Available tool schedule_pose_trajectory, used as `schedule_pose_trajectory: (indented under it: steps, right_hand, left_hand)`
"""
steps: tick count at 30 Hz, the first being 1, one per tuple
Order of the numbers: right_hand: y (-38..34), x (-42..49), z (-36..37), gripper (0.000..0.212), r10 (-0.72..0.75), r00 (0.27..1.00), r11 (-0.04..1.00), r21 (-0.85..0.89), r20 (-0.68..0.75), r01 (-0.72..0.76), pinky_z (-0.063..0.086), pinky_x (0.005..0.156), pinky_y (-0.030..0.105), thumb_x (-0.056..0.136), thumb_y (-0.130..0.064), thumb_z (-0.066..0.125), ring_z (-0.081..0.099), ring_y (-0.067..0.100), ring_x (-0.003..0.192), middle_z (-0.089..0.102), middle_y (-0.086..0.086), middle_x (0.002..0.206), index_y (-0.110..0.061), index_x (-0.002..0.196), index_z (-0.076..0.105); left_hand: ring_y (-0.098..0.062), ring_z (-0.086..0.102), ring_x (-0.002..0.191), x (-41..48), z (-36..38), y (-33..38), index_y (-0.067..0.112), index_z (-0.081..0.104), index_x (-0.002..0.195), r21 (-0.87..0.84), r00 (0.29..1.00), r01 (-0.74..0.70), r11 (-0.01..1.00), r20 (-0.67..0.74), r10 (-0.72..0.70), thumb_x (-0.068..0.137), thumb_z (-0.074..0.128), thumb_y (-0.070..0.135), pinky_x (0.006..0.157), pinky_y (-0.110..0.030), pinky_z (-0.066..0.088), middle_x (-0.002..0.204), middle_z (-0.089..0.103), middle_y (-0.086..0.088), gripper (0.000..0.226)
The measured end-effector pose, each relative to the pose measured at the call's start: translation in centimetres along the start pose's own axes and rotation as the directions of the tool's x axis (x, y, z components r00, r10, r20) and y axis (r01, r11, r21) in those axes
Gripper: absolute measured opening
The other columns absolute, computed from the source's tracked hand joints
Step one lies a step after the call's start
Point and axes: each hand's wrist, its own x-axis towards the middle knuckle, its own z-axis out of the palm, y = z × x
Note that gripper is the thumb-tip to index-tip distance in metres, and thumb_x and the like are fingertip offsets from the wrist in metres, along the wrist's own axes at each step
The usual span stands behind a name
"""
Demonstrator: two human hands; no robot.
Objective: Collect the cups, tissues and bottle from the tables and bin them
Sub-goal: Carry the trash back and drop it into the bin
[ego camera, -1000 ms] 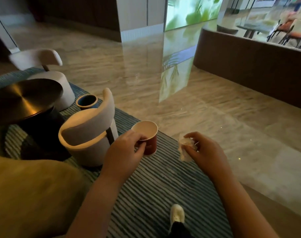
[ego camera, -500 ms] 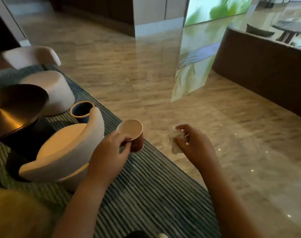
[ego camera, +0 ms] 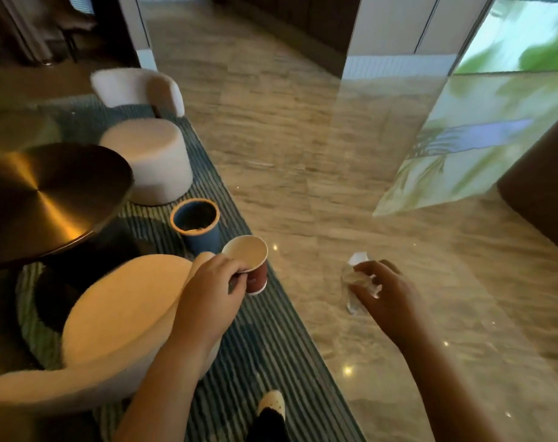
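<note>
While gripping cup (ego camera: 254, 272) in left hand (ego camera: 207, 298) and tissue (ego camera: 354, 269) in right hand (ego camera: 387, 296), release both squarely over bin (ego camera: 205, 243).

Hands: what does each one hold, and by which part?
The left hand pinches the red paper cup near its rim; the right hand grips a crumpled tissue around its middle.

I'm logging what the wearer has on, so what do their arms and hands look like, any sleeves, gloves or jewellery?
Both forearms are bare to the bottom edge of the view, no sleeve showing. The left hand and right hand wear no gloves. No watch or bracelet shows on either wrist; rings are too blurred to judge.
</note>
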Motion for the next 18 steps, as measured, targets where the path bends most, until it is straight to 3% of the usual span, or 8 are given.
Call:
schedule_pose_trajectory:
  steps: [2,7,11,18]
  right_hand:
    - [0.1,5.8,0.1,0.024,-0.039,0.999,0.999,0.002,0.01,0.039,0.047,0.062,0.024,0.079,-0.031,0.071,0.057,0.0,0.079,0.055,-0.018,0.098,-0.038,0.099,0.061]
    - [-0.5,17.6,0.8,0.029,-0.146,0.989,0.987,0.064,-0.01,0.146,0.045,0.06,0.019,0.077,-0.031,0.073,0.055,-0.007,0.084,0.049,-0.028,0.101,-0.044,0.098,0.058]
    - [-0.5,26.1,3.4,0.023,-0.191,0.981,0.974,0.126,0.028,0.186,0.045,0.063,0.019,0.077,-0.033,0.072,0.058,-0.002,0.085,0.051,-0.024,0.104,-0.042,0.095,0.061]
    - [-1.3,42.1,10.8,0.027,-0.346,0.899,0.934,0.195,0.27,0.301,0.038,0.066,0.0,0.08,-0.033,0.072,0.051,-0.018,0.089,0.052,-0.027,0.102,-0.047,0.096,0.057]
  left_hand:
    - [-0.01,0.053,0.089,5.1,0.4,-0.2,0.02,0.065,0.095,0.003,0.999,-0.005,1.0,-0.033,0.005,0.085,0.062,0.014,0.071,-0.025,0.043,0.093,0.058,0.009,0.012]
    - [-0.013,0.05,0.09,15.5,0.8,-0.4,0.018,0.064,0.093,0.069,0.997,-0.054,0.996,-0.06,0.058,0.085,0.062,0.015,0.072,-0.028,0.043,0.092,0.058,0.007,0.009]
    - [-0.014,0.049,0.087,22.0,1.7,-1.9,0.019,0.067,0.089,0.175,0.988,-0.052,0.983,-0.132,0.076,0.081,0.066,0.015,0.07,-0.029,0.042,0.086,0.062,0.007,0.009]
    - [-0.013,0.046,0.089,30.8,4.4,-7.7,0.026,0.071,0.088,0.295,0.973,0.164,0.941,-0.203,-0.107,0.081,0.066,0.021,0.075,-0.028,0.033,0.086,0.064,0.015,0.01]
